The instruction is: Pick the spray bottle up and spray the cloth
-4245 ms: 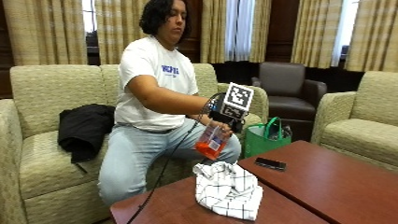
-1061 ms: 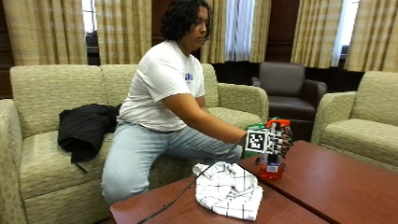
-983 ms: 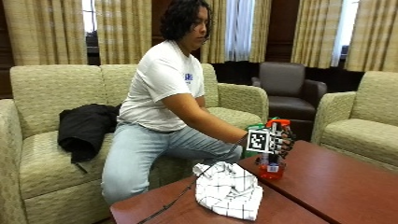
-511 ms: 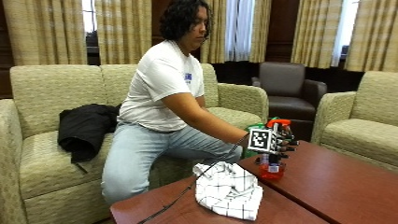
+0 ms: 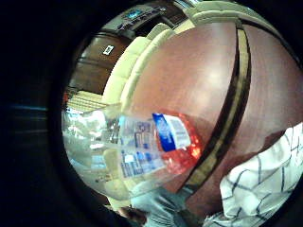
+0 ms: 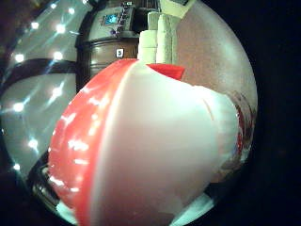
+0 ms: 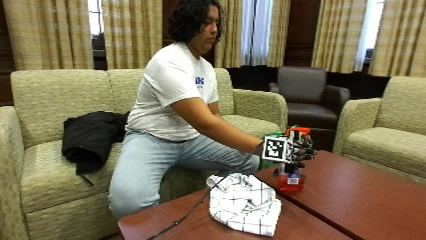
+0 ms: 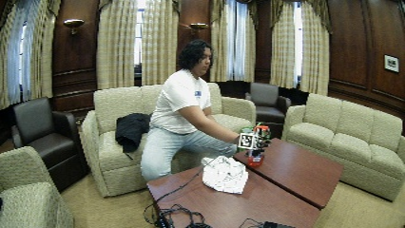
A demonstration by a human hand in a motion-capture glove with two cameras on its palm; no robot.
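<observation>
Two task items in play, both on the counter (image 7: 346, 200). Going left to right in the outside view: black jacket (image 7: 90, 137) dumped on the sofa (image 7: 46, 100), not part of the job. Then seated person leaning forward, right arm stretched out over the counter, probably so the bottle can go down past the cloth. Next, white checked cloth (image 7: 245, 202) bunched in a heap near the counter's front edge, left lying loose as the spray target, nothing holding it. Just right of cloth, close beside but apart from it as far as can be told: spray bottle (image 7: 291, 172), upright, red liquid low in its base, base on or just at the counter surface. Gloved right hand (image 7: 298, 150) wrapped round the bottle's upper part, fingers curled on neck and trigger head, so upright hold fits either setting down or lifting. Thumb-side palm view filled by the red and white spray head (image 6: 141, 146), hence palm right against the top. Little-finger-side palm view shows clear bottle body with blue label (image 5: 142, 151) over the dark wood, cloth (image 5: 265, 184) at the edge beside it. Nozzle direction hard to read; does not look aimed at the cloth. Farther right, armchairs only. Judgement: bottle in grasp at the counter, spraying not underway; cloth dry or wet cannot be told.
</observation>
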